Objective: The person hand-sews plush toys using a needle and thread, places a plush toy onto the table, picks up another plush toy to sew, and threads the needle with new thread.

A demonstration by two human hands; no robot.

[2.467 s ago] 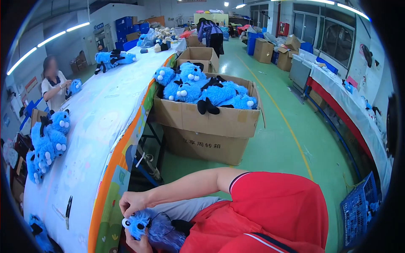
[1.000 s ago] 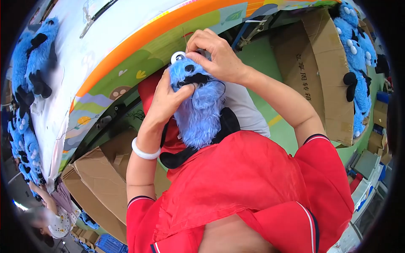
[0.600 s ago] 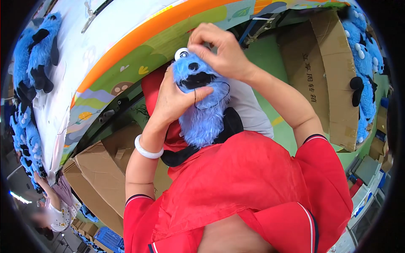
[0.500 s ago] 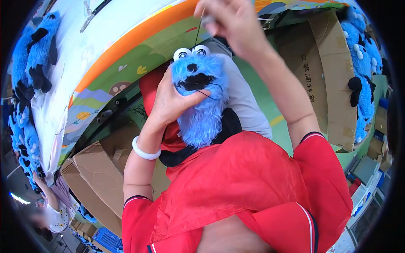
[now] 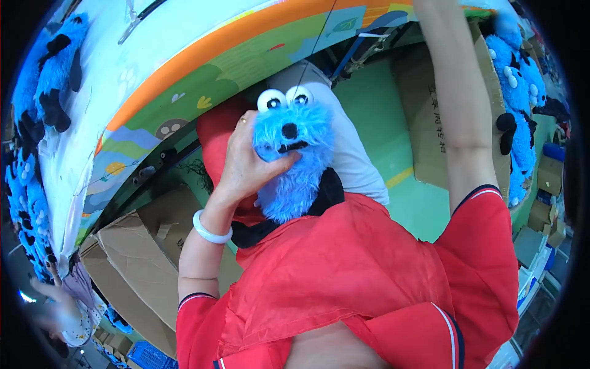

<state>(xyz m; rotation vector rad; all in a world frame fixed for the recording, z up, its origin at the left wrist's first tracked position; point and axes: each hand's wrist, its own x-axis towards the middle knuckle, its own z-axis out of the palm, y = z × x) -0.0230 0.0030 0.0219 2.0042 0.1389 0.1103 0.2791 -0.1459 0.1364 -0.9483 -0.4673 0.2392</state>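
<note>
A blue furry plush toy point(image 5: 292, 175) with white bulging eyes, a black nose and black limbs rests on my lap. My left hand point(image 5: 246, 161) is closed around the side of its head, with the thumb pressed at the mouth. A dark thread point(image 5: 316, 46) runs taut from between the eyes up past the top edge of the view. My right forearm point(image 5: 458, 92) stretches upward, and the hand itself lies beyond the top edge.
A table with a colourful printed cover point(image 5: 203, 74) curves ahead of me. Similar plush toys point(image 5: 58, 77) are piled at the left and more point(image 5: 519, 104) on the right. Cardboard boxes point(image 5: 132, 252) stand on both sides. Another person point(image 5: 70, 313) works at the lower left.
My right hand has gone up out of view, drawing the thread long and straight. The loop of thread at the toy's mouth is gone, and the mouth looks more closed.
</note>
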